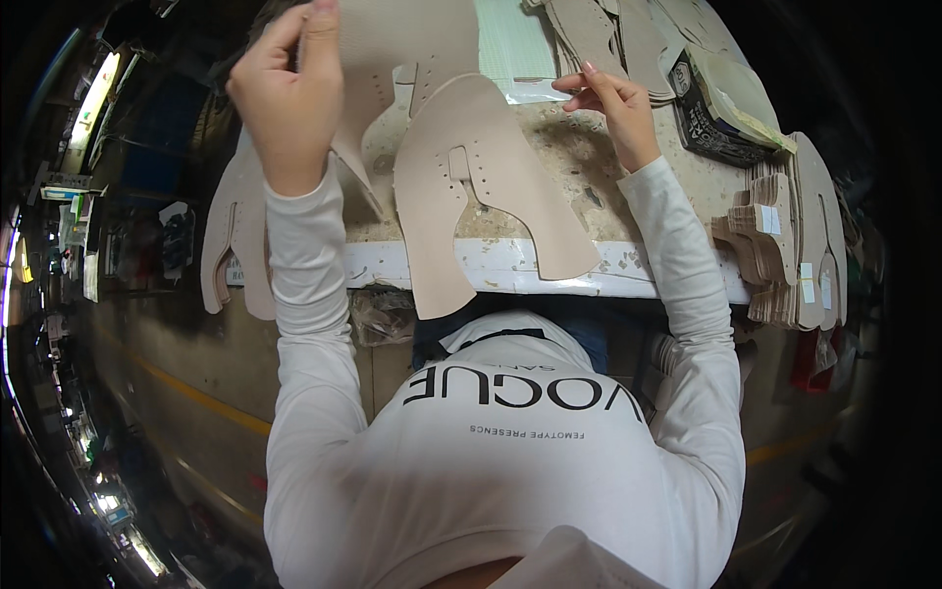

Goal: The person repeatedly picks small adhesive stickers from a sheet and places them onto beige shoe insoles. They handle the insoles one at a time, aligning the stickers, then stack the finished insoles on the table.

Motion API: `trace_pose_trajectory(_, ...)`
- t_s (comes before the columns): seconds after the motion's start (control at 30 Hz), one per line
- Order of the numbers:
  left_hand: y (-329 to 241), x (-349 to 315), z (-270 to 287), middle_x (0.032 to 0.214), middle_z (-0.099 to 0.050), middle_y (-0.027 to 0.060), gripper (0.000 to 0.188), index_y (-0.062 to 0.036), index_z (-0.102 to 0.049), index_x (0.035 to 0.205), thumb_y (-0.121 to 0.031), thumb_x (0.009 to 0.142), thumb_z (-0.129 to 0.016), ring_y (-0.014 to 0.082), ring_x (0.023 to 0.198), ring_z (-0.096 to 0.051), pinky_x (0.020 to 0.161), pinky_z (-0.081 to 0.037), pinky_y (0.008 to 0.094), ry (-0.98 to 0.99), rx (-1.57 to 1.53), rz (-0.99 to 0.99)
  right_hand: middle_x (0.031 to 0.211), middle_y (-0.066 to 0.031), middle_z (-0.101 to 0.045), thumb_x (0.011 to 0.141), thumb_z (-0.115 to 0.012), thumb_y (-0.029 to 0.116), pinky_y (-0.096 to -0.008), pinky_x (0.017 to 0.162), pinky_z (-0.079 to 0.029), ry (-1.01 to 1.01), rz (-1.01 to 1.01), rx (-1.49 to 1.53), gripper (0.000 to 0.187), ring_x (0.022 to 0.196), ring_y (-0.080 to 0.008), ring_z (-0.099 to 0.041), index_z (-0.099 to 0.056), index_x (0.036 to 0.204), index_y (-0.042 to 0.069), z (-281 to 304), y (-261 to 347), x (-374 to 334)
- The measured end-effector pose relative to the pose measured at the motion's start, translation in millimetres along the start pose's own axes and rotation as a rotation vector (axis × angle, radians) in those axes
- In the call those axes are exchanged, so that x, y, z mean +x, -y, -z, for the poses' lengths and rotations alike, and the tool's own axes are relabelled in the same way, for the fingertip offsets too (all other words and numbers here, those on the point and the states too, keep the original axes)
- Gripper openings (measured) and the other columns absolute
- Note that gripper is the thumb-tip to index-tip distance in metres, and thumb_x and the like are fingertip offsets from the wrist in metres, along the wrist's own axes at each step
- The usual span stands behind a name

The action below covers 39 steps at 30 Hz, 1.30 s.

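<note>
My left hand (289, 103) is raised at the upper left, its fingers closed at the edge of a beige leather shoe-upper piece (407, 39) that reaches up out of view. The fingertips are partly cut off by the frame's top. In front of it, a second beige upper piece (496, 128) lies across the table's near edge, its two legs hanging over. It has a slit and rows of small punched holes. Over the table to the right, my right hand (623, 108) has bent fingers somewhat apart, with nothing visible in them.
The worn table (559, 147) has a white front edge (500, 263). Stacked upper pieces hang at its left (235, 226) and right (805, 245) edges. A black box (711, 118) stands at the right, near more pieces (599, 39) and a pale green sheet (508, 39).
</note>
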<state>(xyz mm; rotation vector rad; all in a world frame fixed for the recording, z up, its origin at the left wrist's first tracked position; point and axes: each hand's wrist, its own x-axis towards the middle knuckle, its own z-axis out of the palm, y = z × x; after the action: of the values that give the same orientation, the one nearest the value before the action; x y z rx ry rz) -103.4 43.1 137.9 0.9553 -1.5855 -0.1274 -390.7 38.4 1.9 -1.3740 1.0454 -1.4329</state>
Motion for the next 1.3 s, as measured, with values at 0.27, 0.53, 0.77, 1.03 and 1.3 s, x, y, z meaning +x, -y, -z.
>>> trace_pose_trajectory(0.27, -69.8, 12.0, 53.9, 0.088, -0.071, 0.0118, 0.023, 0.0031, -0.070, 0.092, -0.018, 0.096, -0.062, 0.0172, 0.074, -0.067, 0.066, -0.055, 0.0274, -0.140, -0.540, 0.044, 0.075, -0.0058, -0.070, 0.090, -0.066, 0.035, -0.0246, 0.063, -0.051, 0.367, -0.282, -0.423, 0.034, 0.064, -0.0112, -0.063, -0.071, 0.084, 0.002, -4.1, -12.4, -8.6)
trace_pose_trajectory(0.53, -42.5, -17.8, 20.2, 0.088, -0.072, 0.0044, 0.023, -0.0004, -0.071, 0.100, -0.021, 0.096, -0.062, 0.0046, 0.076, -0.057, 0.070, -0.043, 0.0208, 0.214, -0.767, 0.309, 0.056, -0.0042, -0.062, 0.085, -0.070, 0.026, -0.0260, 0.045, -0.045, 0.933, -0.491, -0.454, 0.029, 0.045, -0.0131, -0.059, -0.067, 0.071, 0.000, -11.9, 3.1, -28.3)
trace_pose_trajectory(0.77, 49.6, -69.5, -71.0, 0.089, -0.068, 0.0009, 0.030, -0.0002, -0.069, 0.100, -0.028, 0.098, -0.057, 0.0047, 0.077, -0.058, 0.071, -0.045, 0.0188, 0.786, -0.555, 0.845, 0.095, -0.0035, -0.068, 0.102, -0.041, 0.047, -0.0213, 0.070, -0.048, 0.052, -0.514, 0.068, 0.050, 0.077, -0.0094, -0.061, -0.066, 0.112, 0.004, -16.6, -3.4, -11.1)
trace_pose_trajectory(1.03, 42.7, -97.5, -88.5, 0.092, -0.067, 0.0025, 0.035, 0.0006, -0.069, 0.101, -0.031, 0.100, -0.054, 0.0060, 0.078, -0.058, 0.073, -0.045, 0.0204, 0.586, -0.755, 0.828, 0.093, 0.0007, -0.067, 0.100, -0.055, 0.027, -0.0210, 0.074, -0.047, 0.119, -0.098, 0.102, 0.032, 0.084, -0.0050, -0.057, -0.067, 0.110, -0.001, -40.0, 6.5, -21.4)
trace_pose_trajectory(1.3, 25.3, -95.7, -65.6, 0.100, -0.069, 0.0087, 0.048, 0.0043, -0.067, 0.107, -0.038, 0.104, -0.044, 0.0117, 0.088, -0.063, 0.079, -0.048, 0.0236, 0.613, -0.899, 0.988, 0.088, -0.0034, -0.070, 0.100, -0.054, 0.037, -0.0223, 0.066, -0.051, 0.168, -0.446, 0.463, 0.040, 0.074, -0.0072, -0.063, -0.069, 0.104, 0.001, -52.5, 23.5, -36.1)
